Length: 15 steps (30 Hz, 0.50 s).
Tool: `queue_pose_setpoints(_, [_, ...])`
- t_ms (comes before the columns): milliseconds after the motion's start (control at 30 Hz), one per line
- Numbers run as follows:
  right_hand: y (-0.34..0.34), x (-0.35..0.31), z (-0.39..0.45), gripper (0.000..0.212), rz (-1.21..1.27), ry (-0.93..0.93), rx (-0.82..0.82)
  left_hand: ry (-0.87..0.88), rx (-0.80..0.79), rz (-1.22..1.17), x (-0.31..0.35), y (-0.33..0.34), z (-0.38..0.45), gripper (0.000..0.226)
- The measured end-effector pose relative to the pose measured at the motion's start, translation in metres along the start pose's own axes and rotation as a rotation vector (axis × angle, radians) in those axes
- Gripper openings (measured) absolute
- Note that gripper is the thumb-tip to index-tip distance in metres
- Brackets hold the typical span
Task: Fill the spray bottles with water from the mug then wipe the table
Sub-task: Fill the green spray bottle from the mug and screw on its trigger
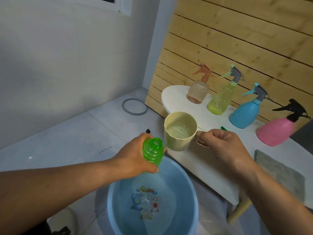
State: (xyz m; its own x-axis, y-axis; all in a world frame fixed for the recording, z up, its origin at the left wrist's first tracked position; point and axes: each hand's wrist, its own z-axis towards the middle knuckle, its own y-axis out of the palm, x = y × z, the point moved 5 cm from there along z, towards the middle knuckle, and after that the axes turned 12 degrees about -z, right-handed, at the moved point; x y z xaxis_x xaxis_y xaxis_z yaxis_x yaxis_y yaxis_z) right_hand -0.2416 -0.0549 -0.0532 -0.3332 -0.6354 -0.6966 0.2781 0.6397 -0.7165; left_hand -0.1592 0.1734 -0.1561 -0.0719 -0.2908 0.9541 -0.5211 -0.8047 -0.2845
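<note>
My left hand (135, 156) is wrapped around a translucent green ribbed plastic bottle (152, 152), its neck uncapped and open, held above the near rim of the round light-blue plastic basin (118, 192). My right hand (221, 146) is closed on the handle of the cream plastic mug (179, 133), which sits upright, just right of the green bottle and nearly touching it; water shows in the mug's lower part. The two hands are apart, each clamped on its own item.

The basin stands on the floor below both hands, holds water, and carries a cartoon print on its bottom. To the right of the basin stands the white oval table (194, 163). On the table, running away from the basin toward the wooden slatted wall (237, 31), stand four capped spray bottles: a clear peach one (198, 91), a yellow-green one (220, 100), a blue one (243, 112), and a pink one with a black trigger (276, 131). A grey cloth (279, 172) lies flat on the table, right of the basin. A grey ring (134, 106) lies on the tiled floor, beyond the basin.
</note>
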Motion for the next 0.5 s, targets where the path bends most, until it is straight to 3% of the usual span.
queue_pose_setpoints(500, [-0.006, -0.019, -0.009, 0.048, -0.276, -0.132, 0.141, 0.006, -0.012, -0.012, -0.002, 0.005, 0.001, 0.086])
